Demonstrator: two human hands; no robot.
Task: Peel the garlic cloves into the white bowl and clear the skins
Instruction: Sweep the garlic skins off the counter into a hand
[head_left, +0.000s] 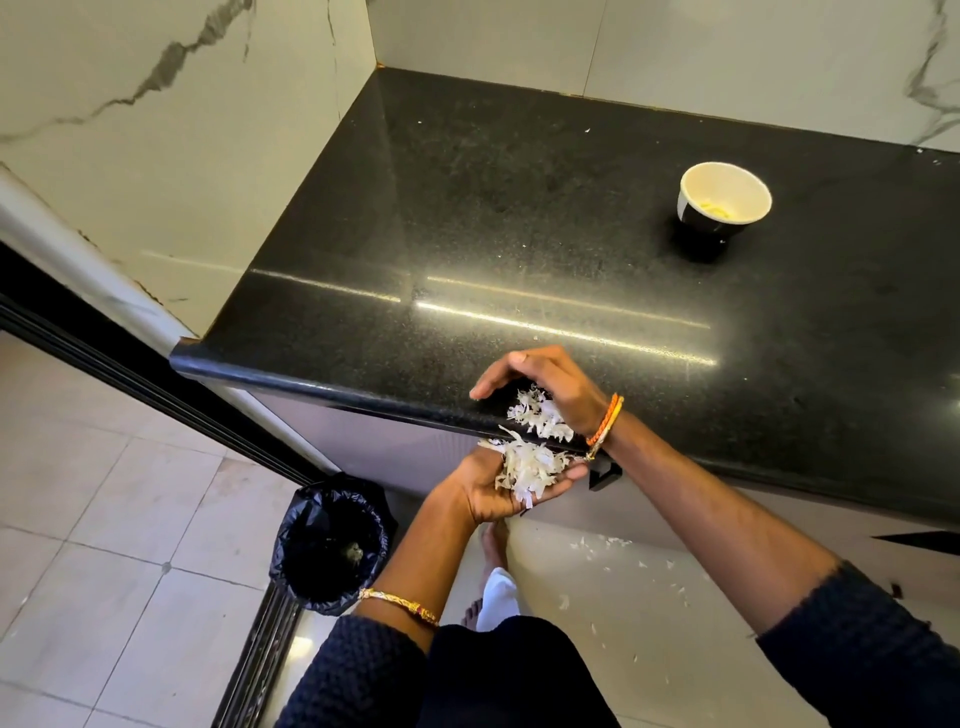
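Below, left hand (498, 488) cupped palm-up, skins (527, 467) heaped

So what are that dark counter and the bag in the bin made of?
The counter looks like polished black granite or similar stone: speckled, with mirror-like light streaks. The bin liner seems thin black plastic film: crinkled and glossy.
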